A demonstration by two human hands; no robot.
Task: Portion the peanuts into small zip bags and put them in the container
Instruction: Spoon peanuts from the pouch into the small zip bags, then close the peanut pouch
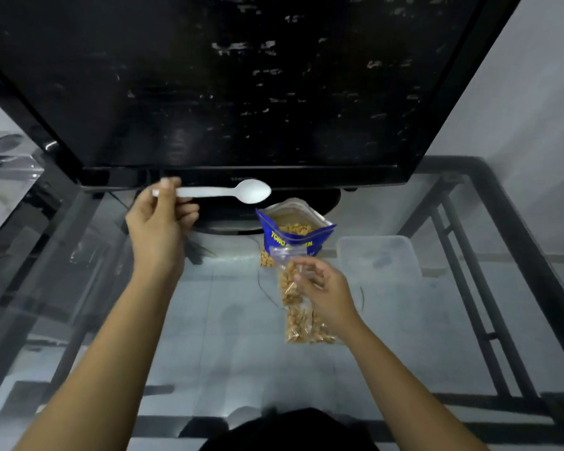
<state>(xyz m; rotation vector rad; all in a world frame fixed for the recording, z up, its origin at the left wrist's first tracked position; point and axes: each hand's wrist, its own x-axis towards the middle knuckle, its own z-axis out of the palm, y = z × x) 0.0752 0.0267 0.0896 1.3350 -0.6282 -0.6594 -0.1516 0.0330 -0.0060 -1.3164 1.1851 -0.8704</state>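
Peanuts being portioned on a glass table

A small zip bag (294, 284) of peanuts is pinched by the right hand (323, 288) above the glass table (209, 320), just before the open blue peanut bag (293, 234). A clear container (378, 258) sits toward the right edge. A white plastic spoon (228, 192), empty, is gripped by the left hand (158, 222).

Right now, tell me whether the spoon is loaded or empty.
Empty: the spoon, held level by the left hand, shows a bare white bowl.

The glass bench (228, 320) carries a blue peanut bag (293, 237), a clear lidded container (378, 257) and a black monitor (228, 86).
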